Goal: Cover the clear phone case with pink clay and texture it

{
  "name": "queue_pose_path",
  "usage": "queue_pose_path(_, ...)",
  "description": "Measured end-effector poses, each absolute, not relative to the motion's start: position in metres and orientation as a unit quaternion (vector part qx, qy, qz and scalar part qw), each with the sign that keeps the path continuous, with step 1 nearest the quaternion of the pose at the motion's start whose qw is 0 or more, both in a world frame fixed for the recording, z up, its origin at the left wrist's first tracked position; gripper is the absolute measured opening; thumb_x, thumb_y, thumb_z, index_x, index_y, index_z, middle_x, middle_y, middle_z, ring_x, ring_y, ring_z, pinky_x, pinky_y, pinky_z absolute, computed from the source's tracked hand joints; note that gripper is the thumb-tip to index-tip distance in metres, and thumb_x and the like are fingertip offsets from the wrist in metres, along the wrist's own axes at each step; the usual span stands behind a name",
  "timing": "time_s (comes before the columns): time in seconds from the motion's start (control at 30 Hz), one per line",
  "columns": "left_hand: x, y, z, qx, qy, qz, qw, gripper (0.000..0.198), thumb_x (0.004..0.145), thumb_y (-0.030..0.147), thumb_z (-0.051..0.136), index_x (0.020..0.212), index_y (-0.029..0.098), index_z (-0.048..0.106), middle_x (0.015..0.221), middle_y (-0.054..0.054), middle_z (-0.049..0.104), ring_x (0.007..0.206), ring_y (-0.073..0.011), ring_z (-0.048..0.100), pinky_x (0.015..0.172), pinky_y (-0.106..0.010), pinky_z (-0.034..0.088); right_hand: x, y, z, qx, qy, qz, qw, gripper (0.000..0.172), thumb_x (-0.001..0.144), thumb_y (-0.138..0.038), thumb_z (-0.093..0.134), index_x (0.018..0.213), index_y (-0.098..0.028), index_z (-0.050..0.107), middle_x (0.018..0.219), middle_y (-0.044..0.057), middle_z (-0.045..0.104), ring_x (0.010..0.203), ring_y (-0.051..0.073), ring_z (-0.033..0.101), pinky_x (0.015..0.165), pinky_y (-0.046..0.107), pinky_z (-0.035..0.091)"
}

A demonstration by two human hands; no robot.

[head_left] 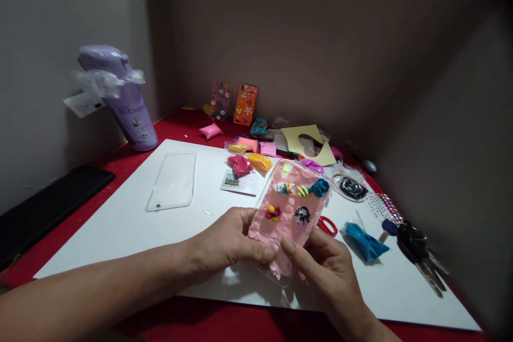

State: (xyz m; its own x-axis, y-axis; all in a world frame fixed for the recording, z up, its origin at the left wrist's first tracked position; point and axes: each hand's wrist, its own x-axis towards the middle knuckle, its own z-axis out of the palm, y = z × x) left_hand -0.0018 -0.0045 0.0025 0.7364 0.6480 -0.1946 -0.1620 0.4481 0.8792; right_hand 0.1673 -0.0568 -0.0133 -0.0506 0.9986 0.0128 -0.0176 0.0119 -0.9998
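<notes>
Both hands hold a clear phone case (288, 224) coated with pink clay and dotted with small coloured clay figures, among them a flower, a black-and-white round piece and a teal shape. My left hand (230, 238) grips its left lower edge, thumb on the pink clay. My right hand (331, 267) closes round the lower right side, its thumb pressing near the bottom where the clay is uneven. Most fingers of both hands are hidden behind the case. Red scissor handles (327, 226) show just right of the case.
A second clear case (173, 181) lies on the white board (124, 240). Packets of clay (240, 165) lie behind the hands. On the right are a blue packet (365, 241), keys (420, 256) and gems (387, 208). A purple bottle (128, 101) stands at left, decorated cases (245, 104) at back.
</notes>
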Motion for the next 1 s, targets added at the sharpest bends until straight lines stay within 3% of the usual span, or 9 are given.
queue_pose_path(0.27, -0.0025, -0.0026, 0.0038, 0.459, 0.272, 0.267, 0.803, 0.038, 0.061, 0.012, 0.075, 0.098, 0.011, 0.067, 0.079, -0.006, 0.069, 0.075, -0.0177, 0.063, 0.072, -0.029, 0.047, 0.1673, -0.0539, -0.0154, -0.459, -0.487, 0.561, 0.487, 0.022, 0.079, -0.037, 0.063, 0.092, -0.019, 0.067, 0.084, 0.007, 0.07, 0.078, 0.021, 0.065, 0.067, 0.03, 0.052)
queue_pose_path(0.5, -0.0039, -0.003, 0.0046, 0.456, 0.29, 0.275, 0.796, 0.037, 0.061, 0.012, 0.074, 0.097, 0.011, 0.066, 0.078, -0.006, 0.068, 0.075, -0.0192, 0.063, 0.071, -0.029, 0.047, 0.1645, -0.0514, -0.0133, -0.413, -0.481, 0.619, 0.463, 0.034, 0.078, -0.042, 0.063, 0.105, -0.022, 0.062, 0.099, 0.008, 0.068, 0.089, 0.024, 0.065, 0.08, 0.039, 0.051)
queue_pose_path(1.0, -0.0048, -0.0019, 0.0067, 0.479, 0.28, 0.25, 0.793, 0.034, 0.067, 0.018, 0.071, 0.099, 0.01, 0.064, 0.083, -0.009, 0.068, 0.079, -0.0211, 0.063, 0.076, -0.034, 0.047, 0.1646, -0.053, -0.0113, -0.441, -0.494, 0.595, 0.456, 0.022, 0.077, -0.038, 0.065, 0.088, -0.019, 0.063, 0.082, 0.004, 0.067, 0.077, 0.017, 0.063, 0.071, 0.028, 0.05)
